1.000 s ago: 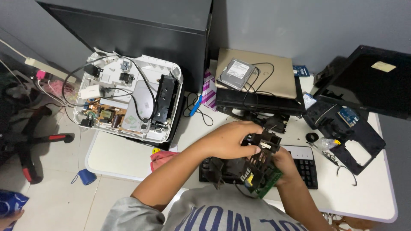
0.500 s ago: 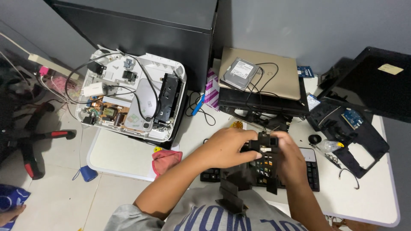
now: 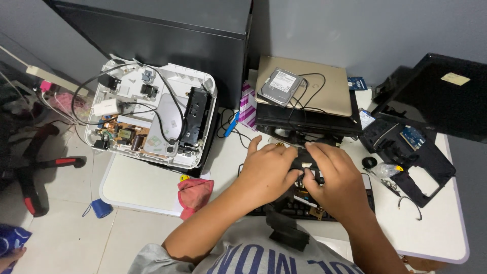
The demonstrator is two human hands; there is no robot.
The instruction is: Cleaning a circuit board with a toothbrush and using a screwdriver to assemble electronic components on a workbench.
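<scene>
Both hands meet over a black electronic assembly point(image 3: 303, 163) with a circuit board and loose black parts hanging below it point(image 3: 287, 229). My left hand point(image 3: 268, 171) grips the assembly from the left side. My right hand point(image 3: 335, 178) clasps it from the right, fingers curled over its top. The assembly is held just above a black keyboard point(image 3: 366, 199) on the white table point(image 3: 441, 228). The part between my palms is mostly hidden.
An opened white device with exposed boards and cables point(image 3: 152, 116) lies at the table's left. A hard drive point(image 3: 282, 86) rests on a tan laptop point(image 3: 332, 86). A dismantled black frame point(image 3: 413, 152) sits right. A red cloth point(image 3: 195, 195) hangs at the front edge. A black cabinet point(image 3: 167, 30) stands behind.
My hands have carried the assembly up and away from my body, over the keyboard. They have closed in around it, and the green board is now mostly covered.
</scene>
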